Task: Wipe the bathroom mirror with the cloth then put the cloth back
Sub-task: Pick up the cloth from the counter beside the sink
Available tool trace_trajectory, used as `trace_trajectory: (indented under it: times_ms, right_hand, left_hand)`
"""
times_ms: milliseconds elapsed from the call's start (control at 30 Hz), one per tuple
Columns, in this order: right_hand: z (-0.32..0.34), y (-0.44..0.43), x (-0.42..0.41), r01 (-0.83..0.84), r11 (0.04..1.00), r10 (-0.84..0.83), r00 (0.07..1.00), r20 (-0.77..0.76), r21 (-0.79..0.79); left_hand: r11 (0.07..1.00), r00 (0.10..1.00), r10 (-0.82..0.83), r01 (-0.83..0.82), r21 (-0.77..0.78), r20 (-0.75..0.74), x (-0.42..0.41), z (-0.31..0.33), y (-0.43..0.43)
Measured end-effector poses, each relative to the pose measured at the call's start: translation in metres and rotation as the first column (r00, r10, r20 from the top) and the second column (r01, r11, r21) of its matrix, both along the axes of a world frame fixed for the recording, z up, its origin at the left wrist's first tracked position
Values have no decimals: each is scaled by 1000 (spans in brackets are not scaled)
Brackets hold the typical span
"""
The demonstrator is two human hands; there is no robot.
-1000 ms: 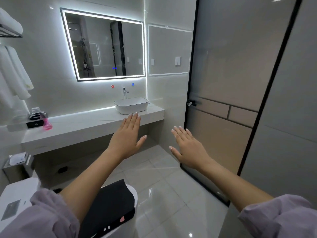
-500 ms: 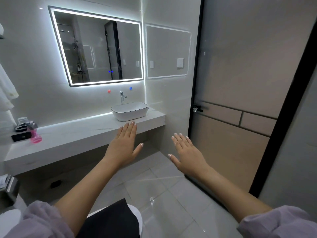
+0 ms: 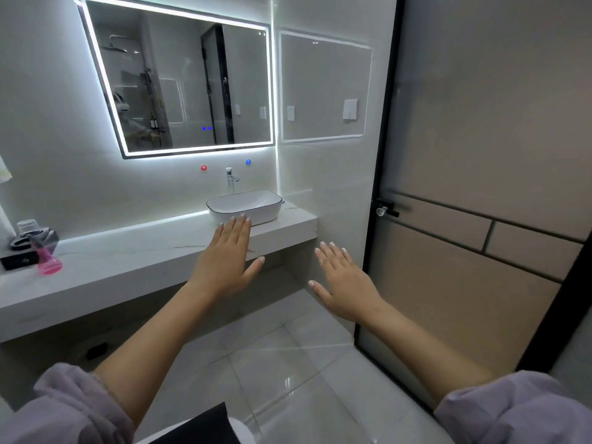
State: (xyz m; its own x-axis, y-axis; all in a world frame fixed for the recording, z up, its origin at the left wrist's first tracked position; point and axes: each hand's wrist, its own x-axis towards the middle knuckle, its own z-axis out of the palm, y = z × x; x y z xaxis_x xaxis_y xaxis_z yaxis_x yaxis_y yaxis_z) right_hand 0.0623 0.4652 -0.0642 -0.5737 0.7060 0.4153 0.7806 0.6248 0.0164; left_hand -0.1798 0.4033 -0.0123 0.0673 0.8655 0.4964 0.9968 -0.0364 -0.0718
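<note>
The lit-edged bathroom mirror (image 3: 192, 88) hangs on the wall at upper left, above a white counter (image 3: 128, 257). My left hand (image 3: 227, 257) is stretched out flat, palm down, in front of the counter near the basin, holding nothing. My right hand (image 3: 344, 280) is also flat with fingers spread, lower and to the right, near the glass door, and empty. No cloth is plainly visible; a bit of white fabric (image 3: 4, 174) shows at the far left edge.
A white basin (image 3: 245, 208) with a tap (image 3: 230, 179) sits on the counter's right end. A pink bottle (image 3: 48, 257) and a black tray (image 3: 19, 251) stand at its left end. A black-framed glass door (image 3: 464, 187) fills the right. Glossy floor tiles (image 3: 288, 363) lie below.
The view has moved closer to the counter and mirror and shifted right; the towels at left have slid out of frame. Both hands stay flat and empty, reaching forward.
</note>
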Motion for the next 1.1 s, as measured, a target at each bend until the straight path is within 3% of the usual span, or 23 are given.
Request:
trace_trajectory:
  times_ms: [400,667,1100]
  right_hand:
    - [40,224,-3,-68,998,68,997,24,-3]
    - [37,331,-19,-139,988,138,990,-23,-65]
    - [19,507,-92,-195,979,193,980,-44,-60]
  left_hand:
    - [994,995,98,-98,-48,-7,-8,9,199]
    - [985,986,168,-168,-50,-9,-6,-1,276]
    - [962,963,268,-269,-48,-22,-90,-26,430]
